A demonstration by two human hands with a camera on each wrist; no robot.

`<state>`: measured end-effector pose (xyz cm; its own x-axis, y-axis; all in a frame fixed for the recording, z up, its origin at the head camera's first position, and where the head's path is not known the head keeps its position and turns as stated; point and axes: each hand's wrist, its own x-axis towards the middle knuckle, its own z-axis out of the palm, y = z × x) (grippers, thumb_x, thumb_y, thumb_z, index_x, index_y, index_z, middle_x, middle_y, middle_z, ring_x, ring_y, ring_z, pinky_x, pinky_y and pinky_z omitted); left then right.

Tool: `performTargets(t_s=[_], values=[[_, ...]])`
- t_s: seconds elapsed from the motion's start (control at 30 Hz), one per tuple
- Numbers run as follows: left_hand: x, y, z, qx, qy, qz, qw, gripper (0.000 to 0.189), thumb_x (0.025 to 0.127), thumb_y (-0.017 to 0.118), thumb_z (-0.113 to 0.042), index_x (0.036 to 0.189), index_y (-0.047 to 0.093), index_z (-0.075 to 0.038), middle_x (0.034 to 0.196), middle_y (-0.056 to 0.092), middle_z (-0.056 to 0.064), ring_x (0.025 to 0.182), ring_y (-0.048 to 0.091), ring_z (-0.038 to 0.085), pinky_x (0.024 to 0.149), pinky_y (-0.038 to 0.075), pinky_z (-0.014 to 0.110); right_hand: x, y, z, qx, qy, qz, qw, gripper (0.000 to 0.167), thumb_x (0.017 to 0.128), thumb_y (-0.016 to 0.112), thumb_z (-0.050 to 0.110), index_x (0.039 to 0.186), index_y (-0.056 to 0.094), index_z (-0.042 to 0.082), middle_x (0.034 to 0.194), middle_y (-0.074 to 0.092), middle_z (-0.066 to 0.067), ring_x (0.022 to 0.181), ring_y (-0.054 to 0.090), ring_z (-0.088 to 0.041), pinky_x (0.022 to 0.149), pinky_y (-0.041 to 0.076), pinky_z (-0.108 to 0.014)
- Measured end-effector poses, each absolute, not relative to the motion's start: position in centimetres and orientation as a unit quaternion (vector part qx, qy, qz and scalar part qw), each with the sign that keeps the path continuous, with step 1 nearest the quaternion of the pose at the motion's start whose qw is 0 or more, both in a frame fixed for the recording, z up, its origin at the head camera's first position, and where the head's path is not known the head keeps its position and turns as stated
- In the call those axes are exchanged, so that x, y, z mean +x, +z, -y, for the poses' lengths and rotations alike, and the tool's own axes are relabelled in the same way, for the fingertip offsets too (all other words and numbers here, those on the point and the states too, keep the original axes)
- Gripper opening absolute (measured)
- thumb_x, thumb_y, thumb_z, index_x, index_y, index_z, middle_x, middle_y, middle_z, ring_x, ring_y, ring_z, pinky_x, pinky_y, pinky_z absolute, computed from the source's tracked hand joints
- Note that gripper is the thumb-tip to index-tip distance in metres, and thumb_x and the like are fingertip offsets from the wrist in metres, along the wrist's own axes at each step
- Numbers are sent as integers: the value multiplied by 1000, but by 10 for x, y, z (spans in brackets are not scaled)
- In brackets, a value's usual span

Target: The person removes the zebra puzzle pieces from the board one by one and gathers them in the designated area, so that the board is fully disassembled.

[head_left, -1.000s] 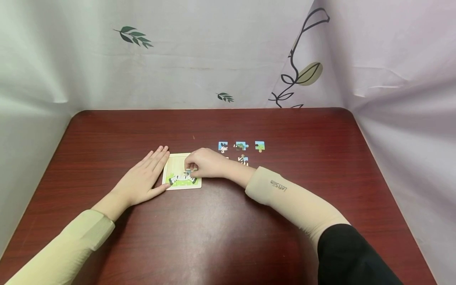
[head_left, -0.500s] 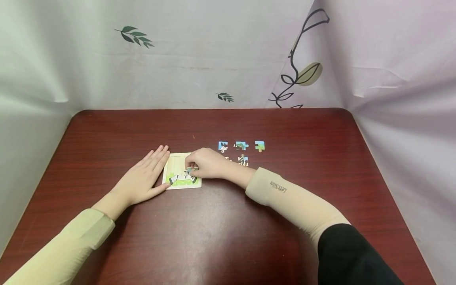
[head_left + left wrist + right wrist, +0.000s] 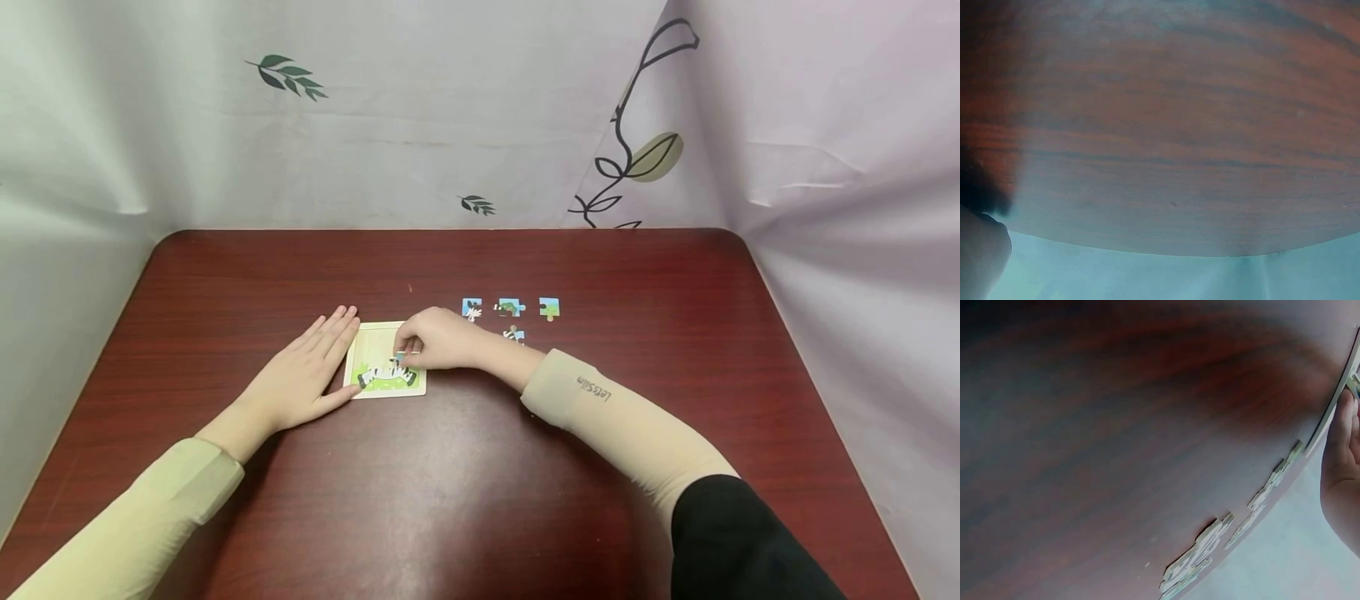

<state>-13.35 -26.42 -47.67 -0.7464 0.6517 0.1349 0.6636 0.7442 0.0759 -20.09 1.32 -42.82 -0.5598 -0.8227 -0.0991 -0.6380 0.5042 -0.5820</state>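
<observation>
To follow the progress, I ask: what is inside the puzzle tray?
In the puzzle tray, zebra pieces lie along the near side; the far left part is bare. The right hand, pinching another piece, hides the far right.

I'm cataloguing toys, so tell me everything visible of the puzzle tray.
The puzzle tray is squarish, pale and wood-looking, with a raised rim. It lies flat on the table. Its near part shows green ground and black-and-white stripes; its far part looks bare and cream, though the right hand hides the far right corner. The left hand lies against its left edge. The right hand pinches a puzzle piece over it; contact there is unclear.
</observation>
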Motion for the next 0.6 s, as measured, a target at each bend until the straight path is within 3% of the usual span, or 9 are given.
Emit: performTargets(t_s=[0.27,0.6], values=[[-132,-475,262,-351,-57,933,47,94,100,61,-51,164,26,9,173,27,28,162,27,42,139,2,33,-202,-423,-18,-434,-256,-844,181,13,100,70,17,102,83,13,94,80,2,85,71,-5,79,53,-13],[-133,-475,262,-349,-52,935,42,95,100,61,-51,164,25,8,173,25,27,163,25,41,139,1,34,-208,-407,-37,-423,-270,-849,163,16,101,71,19,110,84,14,108,79,-1,91,71,-8,82,55,-15]])
